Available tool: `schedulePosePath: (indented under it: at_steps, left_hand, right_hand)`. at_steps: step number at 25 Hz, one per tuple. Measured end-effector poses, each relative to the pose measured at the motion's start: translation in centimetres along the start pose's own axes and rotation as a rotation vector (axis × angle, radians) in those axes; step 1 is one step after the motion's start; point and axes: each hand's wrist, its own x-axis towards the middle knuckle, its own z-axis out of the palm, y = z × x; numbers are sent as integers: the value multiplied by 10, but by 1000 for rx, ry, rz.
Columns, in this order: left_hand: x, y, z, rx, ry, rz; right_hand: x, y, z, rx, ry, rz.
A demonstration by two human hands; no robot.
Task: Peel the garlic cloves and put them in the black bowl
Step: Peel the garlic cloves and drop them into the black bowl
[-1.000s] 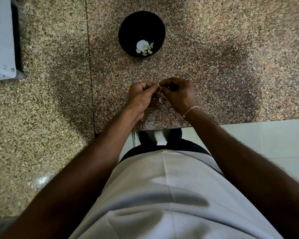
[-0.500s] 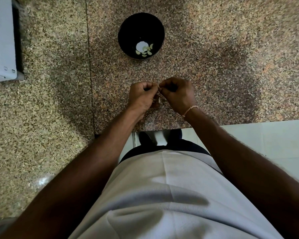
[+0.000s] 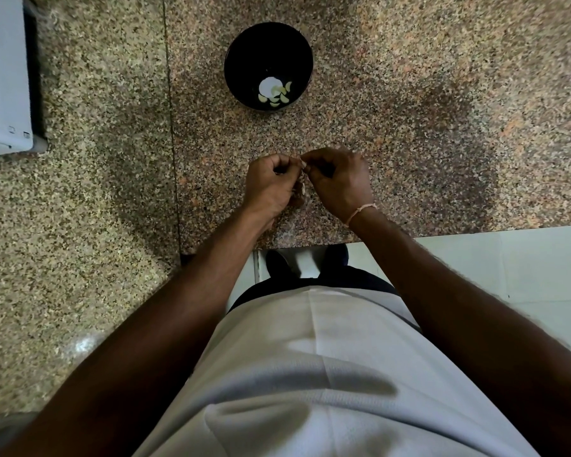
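A black bowl (image 3: 244,54) stands on the granite counter, straight ahead of my hands, with several peeled garlic cloves (image 3: 279,95) lying at its bottom. Nearer to me, my left hand (image 3: 267,189) and my right hand (image 3: 340,183) meet fingertip to fingertip above the counter. Both pinch a small garlic clove (image 3: 303,164) between them; the clove is mostly hidden by the fingers. A pale strip of garlic skin (image 3: 303,189) hangs down between the two hands.
The speckled granite counter (image 3: 442,110) has its front edge just below my wrists, with a seam running down its left part. A white appliance (image 3: 4,77) stands at the far left. Pale floor tiles (image 3: 508,265) and my shoes lie below the counter edge.
Both hands stay together on the clove with only slight finger movement. The view has shifted a little, so the bowl sits marginally lower in the frame.
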Motion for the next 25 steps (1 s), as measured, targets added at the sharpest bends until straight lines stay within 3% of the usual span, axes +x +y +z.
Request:
schedulePosePath:
  at_steps: [5, 13, 22, 25]
  left_hand:
    - [-1, -2, 0, 54, 11, 52]
    - [0, -9, -6, 42, 101, 26]
    - [-11, -14, -13, 64, 168, -21]
    - [-11, -18, -17, 110, 194, -18]
  right_hand:
    - [4, -3, -3, -29, -60, 16]
    - [13, 8, 1, 147, -91, 176]
    - [40, -16, 13, -342, -250, -83]
    - [43, -14, 16, -330, -276, -84]
